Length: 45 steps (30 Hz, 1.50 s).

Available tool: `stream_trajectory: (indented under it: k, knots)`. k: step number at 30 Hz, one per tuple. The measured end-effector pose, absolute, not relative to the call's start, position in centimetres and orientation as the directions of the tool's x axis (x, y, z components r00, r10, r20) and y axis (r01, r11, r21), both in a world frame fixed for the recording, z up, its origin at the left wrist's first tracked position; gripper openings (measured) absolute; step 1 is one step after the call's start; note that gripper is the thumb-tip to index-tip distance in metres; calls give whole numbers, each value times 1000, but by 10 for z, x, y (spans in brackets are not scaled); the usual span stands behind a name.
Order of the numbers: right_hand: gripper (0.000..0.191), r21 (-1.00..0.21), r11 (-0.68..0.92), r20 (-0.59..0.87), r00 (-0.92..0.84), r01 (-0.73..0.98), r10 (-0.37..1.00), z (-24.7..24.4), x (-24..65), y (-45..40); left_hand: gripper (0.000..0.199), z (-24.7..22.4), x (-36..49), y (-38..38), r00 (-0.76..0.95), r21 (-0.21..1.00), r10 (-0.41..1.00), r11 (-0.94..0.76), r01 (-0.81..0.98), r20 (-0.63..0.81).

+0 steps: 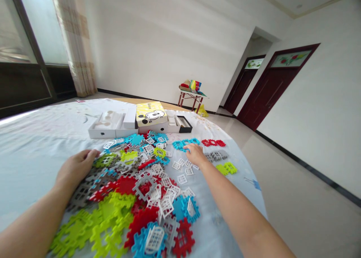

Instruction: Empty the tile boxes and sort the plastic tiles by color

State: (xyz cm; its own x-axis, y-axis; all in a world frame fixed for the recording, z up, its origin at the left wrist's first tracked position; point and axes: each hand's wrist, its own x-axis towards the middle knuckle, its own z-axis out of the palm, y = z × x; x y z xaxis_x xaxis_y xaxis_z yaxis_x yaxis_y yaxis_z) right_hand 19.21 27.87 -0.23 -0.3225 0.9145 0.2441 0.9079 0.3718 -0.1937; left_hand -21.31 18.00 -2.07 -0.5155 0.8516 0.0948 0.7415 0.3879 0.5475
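A heap of interlocking plastic building plates fills the middle of the table, with lime green plates (109, 220), red plates (142, 222), grey plates (81, 196) and blue plates (186, 209). Small white lattice window pieces (166, 205) are mixed in. My left hand (76, 167) is at the heap's left edge, fingers curled together beside green and grey plates; anything inside them is hidden. To the right of the heap, my right hand (195, 154) has its fingers closed at the near edge of a group of blue interlocking plates (180, 144).
Red plates (213, 142), grey plates (217, 155) and green plates (227, 168) lie in separate groups near the table's right edge. Behind the heap stand white box trays (103, 132) and a yellow cartoon box (152, 114). A small side table (193, 95) is by the wall.
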Motion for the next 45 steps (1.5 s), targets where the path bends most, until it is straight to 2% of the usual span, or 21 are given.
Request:
stream_trajectory:
  k: [10, 13, 16, 20, 25, 29, 33, 34, 37, 45]
  knots:
    - [27, -442, 548, 260, -483, 710, 836, -2, 174, 243, 50, -17, -210, 177, -502, 536, 859, 381, 753, 95]
    - [25, -429, 619, 283, -553, 658, 784, -6, 163, 234, 49, -17, -210, 177, -506, 533, 855, 378, 757, 112]
    - [28, -360, 688, 314, -612, 630, 726, -9, 152, 230, 49, -16, -209, 177, -512, 538, 851, 380, 753, 115]
    - [20, -300, 724, 351, -634, 621, 689, -10, 144, 227, 48, -13, -208, 176, -510, 533, 855, 390, 751, 93]
    - [15, -414, 732, 469, -563, 541, 681, -2, 152, 226, 49, -14, -209, 176, -512, 532, 854, 393, 750, 91]
    - [22, -594, 591, 482, -347, 546, 804, 3, 175, 245, 48, -17, -211, 178, -512, 539, 854, 389, 747, 93]
    - [33, -771, 285, 333, -22, 570, 943, -1, 208, 286, 49, -17, -211, 177, -514, 536, 853, 393, 747, 92]
    - [34, -782, 202, 293, 62, 590, 954, -2, 217, 296, 50, -16, -211, 177, -514, 533, 853, 396, 748, 87]
    - [35, -774, 98, 261, 176, 625, 949, -3, 238, 322, 51, -17, -212, 177, -519, 529, 851, 403, 747, 83]
    - [25, -707, -26, 237, 271, 707, 933, -9, 250, 353, 50, -21, -214, 179, -507, 544, 857, 383, 746, 92]
